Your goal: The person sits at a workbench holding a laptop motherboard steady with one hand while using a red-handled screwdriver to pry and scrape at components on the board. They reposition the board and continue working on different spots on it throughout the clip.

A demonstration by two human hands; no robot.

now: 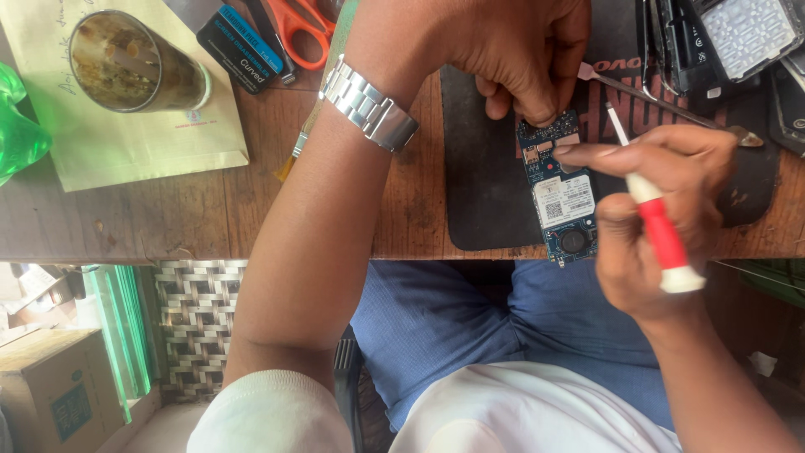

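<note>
Up close, left hand (511, 50) pinches the board's (560, 189) far end; right hand (662, 201) grips a screwdriver (658, 222), forefinger pressing the board.

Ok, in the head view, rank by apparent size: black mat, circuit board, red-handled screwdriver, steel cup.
1. black mat
2. steel cup
3. circuit board and red-handled screwdriver: look alike in length; the screwdriver sits nearer the camera, so unranked.

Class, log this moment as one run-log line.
left hand: pinching top of blue circuit board | right hand: holding red-handled screwdriver, forefinger on board | board: on black mat
</note>
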